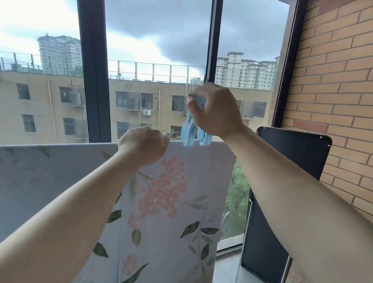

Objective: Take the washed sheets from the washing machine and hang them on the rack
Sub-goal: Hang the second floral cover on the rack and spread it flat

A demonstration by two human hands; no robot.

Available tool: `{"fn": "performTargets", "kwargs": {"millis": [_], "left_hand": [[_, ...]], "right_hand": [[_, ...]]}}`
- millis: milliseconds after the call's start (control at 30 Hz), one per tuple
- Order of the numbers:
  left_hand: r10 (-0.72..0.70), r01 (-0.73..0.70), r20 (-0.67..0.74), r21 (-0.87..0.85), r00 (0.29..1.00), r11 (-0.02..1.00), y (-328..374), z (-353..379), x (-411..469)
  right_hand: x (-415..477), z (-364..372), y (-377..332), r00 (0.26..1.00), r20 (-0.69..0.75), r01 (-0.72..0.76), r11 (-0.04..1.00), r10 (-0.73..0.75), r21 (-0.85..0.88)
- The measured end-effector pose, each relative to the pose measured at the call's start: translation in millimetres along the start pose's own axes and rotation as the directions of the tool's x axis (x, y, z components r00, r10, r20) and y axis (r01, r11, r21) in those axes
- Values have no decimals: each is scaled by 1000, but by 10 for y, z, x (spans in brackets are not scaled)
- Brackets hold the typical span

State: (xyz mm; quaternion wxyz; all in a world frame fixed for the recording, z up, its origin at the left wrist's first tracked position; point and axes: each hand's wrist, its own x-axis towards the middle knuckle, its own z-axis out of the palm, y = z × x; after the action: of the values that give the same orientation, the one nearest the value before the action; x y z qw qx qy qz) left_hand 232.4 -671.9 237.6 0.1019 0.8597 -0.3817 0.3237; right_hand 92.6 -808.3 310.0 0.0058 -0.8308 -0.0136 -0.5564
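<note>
While the left hand (144, 145) clenches the floral sheet's (170, 204) top edge at frame centre, the right hand (216, 109) just above squeezes pale blue clothespins (190, 131) touching that edge.

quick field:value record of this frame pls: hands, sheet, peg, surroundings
left hand: closed on the top edge of the sheet, left of the peg
right hand: squeezing the pale blue plastic clothes peg
peg state: prongs pointing down at the sheet's top edge; whether it has clamped on cannot be told
sheet: pale grey fabric sheet with pink flower and green leaf print, draped over a rail hidden under it, hanging down
right of sheet: black folded panel upright against the orange brick wall
behind: dark-framed window, overcast sky
</note>
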Motion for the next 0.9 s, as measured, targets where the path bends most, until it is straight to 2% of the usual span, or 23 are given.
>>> {"fn": "performTargets", "kwargs": {"millis": [267, 600, 800, 900], "left_hand": [[-2, 2, -30, 6, 1000, 1000, 14, -28, -23], [-15, 15, -42, 17, 999, 1000, -2, 6, 16], [-21, 21, -37, 4, 999, 1000, 31, 18, 31], [-20, 20, -40, 3, 999, 1000, 51, 13, 21]], "right_hand": [[216, 154, -47, 1000, 9, 4, 989, -3, -146], [179, 209, -24, 1000, 2, 24, 978, -24, -207], [207, 173, -39, 995, -99, -8, 994, -2, -107], [184, 298, 5, 998, -57, 7, 989, -16, -151]]}}
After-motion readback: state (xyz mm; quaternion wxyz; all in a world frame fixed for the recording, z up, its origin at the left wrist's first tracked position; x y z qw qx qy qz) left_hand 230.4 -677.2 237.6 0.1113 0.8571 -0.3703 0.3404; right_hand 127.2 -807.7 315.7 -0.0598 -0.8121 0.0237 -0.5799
